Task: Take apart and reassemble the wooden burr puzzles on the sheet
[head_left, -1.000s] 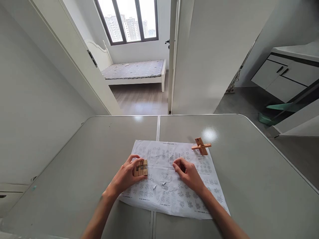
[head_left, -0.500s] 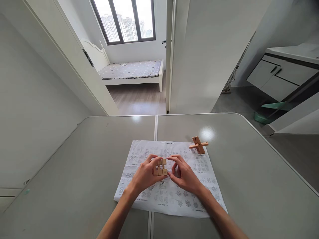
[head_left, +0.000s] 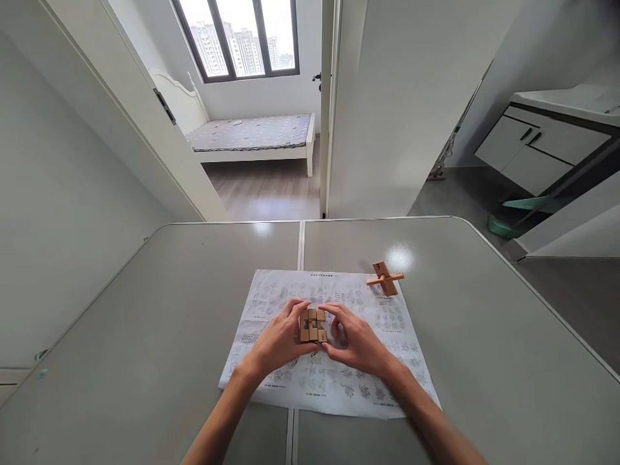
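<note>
A small wooden interlocking puzzle (head_left: pixel 312 326), made of several square-ended blocks with gaps between them, is held up over the printed sheet (head_left: pixel 271 290). My left hand (head_left: pixel 283 336) grips it from the left, fingers along its far edge and thumb along its near edge. On the other side, my right hand (head_left: pixel 351 339) has its index finger and thumb at the puzzle's far right and near right corners. Its other fingers are curled in. A second wooden puzzle (head_left: pixel 385 279), crossed pieces forming a star-like shape, rests on the sheet's far right corner, away from both hands.
The sheet, covered in small diagrams, lies on a grey table (head_left: pixel 145 336) with a seam down its middle and a pale rim. Beyond the table are a doorway, a bed (head_left: pixel 252 134) and a window. A white cabinet (head_left: pixel 533 148) stands at the right.
My right fingers have closed in against the right side of the wooden puzzle. The puzzle now shows more of its face between my hands. The crossed puzzle stays on the sheet's corner.
</note>
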Demonstrator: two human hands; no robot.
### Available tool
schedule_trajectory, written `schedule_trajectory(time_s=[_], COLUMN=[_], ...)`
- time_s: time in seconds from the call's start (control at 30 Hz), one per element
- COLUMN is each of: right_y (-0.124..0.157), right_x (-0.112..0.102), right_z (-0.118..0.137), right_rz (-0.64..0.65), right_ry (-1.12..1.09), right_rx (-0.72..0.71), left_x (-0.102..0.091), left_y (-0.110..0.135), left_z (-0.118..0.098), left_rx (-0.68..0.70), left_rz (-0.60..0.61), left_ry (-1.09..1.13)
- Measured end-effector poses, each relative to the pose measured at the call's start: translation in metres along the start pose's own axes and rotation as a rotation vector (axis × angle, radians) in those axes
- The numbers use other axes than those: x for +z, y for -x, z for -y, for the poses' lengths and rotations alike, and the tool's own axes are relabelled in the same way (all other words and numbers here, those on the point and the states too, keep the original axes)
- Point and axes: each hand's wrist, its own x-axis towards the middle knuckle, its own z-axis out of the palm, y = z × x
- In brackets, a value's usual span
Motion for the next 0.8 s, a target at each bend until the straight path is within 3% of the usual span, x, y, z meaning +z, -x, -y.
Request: schedule_trajectory(time_s=[0.17,0.47,0.8], right_y=[-0.001,-0.005,-0.006], right_x=[0.002,-0.006,-0.01], right_z=[0.001,-0.004,-0.002], right_rz=[-0.029,-0.217,-0.174], right_ry=[0.008,-0.382,-0.655], right_rx=[0.038,0.198,0.219], left_x=[-0.011,-0.024,-0.019], left_y=[0.009,0.019,-0.007], left_z=[0.009,0.024,0.028], left_rx=[-0.055,-0.16,-0.088], left_rz=[0.01,-0.025,-0.07], left_ry=[0.082,0.585,0.556])
